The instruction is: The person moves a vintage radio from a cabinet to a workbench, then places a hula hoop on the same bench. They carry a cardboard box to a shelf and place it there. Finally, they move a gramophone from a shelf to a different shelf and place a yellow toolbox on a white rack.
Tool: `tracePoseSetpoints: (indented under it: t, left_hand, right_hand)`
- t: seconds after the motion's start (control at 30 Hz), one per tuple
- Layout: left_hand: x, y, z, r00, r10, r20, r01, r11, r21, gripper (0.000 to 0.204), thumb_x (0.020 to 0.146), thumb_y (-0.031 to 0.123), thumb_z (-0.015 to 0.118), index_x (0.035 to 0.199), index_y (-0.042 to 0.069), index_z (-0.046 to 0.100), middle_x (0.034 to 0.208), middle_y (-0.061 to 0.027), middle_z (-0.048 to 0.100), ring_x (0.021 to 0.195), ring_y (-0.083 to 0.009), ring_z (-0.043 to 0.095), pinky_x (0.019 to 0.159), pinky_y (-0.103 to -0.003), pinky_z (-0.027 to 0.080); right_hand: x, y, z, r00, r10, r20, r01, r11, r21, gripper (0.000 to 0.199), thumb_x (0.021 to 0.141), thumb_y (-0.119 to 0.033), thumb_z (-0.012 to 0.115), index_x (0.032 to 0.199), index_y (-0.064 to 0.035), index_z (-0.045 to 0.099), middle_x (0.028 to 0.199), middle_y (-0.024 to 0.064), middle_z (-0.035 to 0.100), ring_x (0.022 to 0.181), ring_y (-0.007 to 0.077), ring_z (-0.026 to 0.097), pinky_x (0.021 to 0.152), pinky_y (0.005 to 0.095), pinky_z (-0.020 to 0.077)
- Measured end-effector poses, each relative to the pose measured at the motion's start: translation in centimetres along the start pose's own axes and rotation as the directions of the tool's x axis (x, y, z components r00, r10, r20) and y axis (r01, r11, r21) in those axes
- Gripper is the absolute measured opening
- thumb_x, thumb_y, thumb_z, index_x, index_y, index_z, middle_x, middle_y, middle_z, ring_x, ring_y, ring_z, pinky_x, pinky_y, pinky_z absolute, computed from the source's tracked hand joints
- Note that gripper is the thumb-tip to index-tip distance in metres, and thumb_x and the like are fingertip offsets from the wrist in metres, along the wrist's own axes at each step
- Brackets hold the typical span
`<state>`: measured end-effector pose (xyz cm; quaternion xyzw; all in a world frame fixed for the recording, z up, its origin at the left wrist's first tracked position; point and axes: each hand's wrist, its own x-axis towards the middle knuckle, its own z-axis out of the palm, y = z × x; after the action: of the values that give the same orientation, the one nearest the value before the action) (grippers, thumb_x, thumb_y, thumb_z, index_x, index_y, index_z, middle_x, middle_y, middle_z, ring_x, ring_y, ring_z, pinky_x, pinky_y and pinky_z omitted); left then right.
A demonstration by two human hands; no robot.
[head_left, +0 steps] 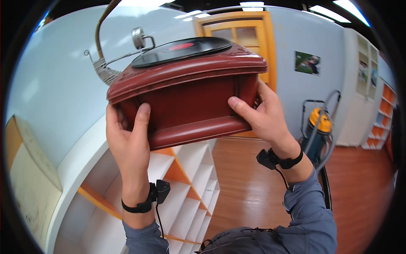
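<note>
Both my hands hold up a dark red gramophone, raised in front of me and slightly tilted. My left hand grips its left end, thumb on the near face. At the right end my right hand is wrapped round the side, its thumb also on the near face. A black record with a red label lies on top. The silver sound box stands over the record's left edge. From the back left corner rises a brass-coloured horn neck, cut off by the picture's upper edge.
A white and orange shelf unit stands below on the left, beside a pale wall. Further back are a yellow wooden door and a yellow and dark vacuum cleaner with a grey hose. White cabinets line the right. The floor is reddish wood.
</note>
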<state>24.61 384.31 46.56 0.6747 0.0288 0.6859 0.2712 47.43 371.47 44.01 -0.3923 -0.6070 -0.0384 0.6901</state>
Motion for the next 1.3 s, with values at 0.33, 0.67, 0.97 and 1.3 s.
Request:
tracePoseSetpoints:
  t: [0.33,0.67,0.97,1.3]
  left_hand:
    - [-7.5,0.6,4.1,0.962,-0.002,0.271,0.096,0.938,-0.334,0.049,0.098,0.007,0.067,0.142,-0.002,0.046,0.131,-0.0117,0.059,0.121,-0.02,0.056,0.107,-0.033,0.04]
    - [-17.9,6.1,9.5,0.857,-0.039,0.514,0.395,0.691,-0.606,0.062,0.096,0.012,0.072,0.146,-0.004,0.04,0.13,-0.013,0.059,0.119,-0.02,0.058,0.104,-0.033,0.044]
    - [-27.9,16.4,14.6,0.803,0.049,0.594,0.459,0.585,-0.669,0.063,0.096,0.014,0.072,0.146,-0.007,0.038,0.126,-0.0161,0.062,0.113,-0.0217,0.061,0.099,-0.034,0.048]
    - [-38.6,30.0,20.6,0.69,0.08,0.72,0.617,0.456,-0.642,0.062,0.096,0.011,0.071,0.146,-0.004,0.037,0.132,-0.0128,0.056,0.119,-0.0195,0.057,0.104,-0.033,0.044]
  right_hand:
    - [-13.8,-9.8,-3.9,0.949,0.043,-0.312,-0.197,0.855,-0.48,0.055,0.087,-0.014,0.078,0.133,0.005,0.054,0.118,0.0156,0.069,0.107,0.0195,0.065,0.094,0.0341,0.0512]
    - [-28.4,-20.0,-6.2,0.801,0.001,-0.599,-0.454,0.655,-0.605,0.047,0.082,-0.008,0.08,0.124,0.0019,0.06,0.097,0.0062,0.067,0.086,0.0131,0.061,0.079,0.0289,0.0504]
    - [-39.1,-30.2,-11.4,0.763,-0.132,-0.632,-0.446,0.599,-0.665,0.047,0.083,-0.004,0.078,0.125,0.0033,0.059,0.107,0.0108,0.07,0.096,0.0164,0.065,0.086,0.0321,0.0522]
    - [-51.3,-42.7,-18.9,0.649,-0.113,-0.753,-0.616,0.503,-0.606,0.056,0.081,-0.004,0.079,0.13,0.0019,0.055,0.118,0.0137,0.067,0.108,0.0213,0.065,0.093,0.035,0.0521]
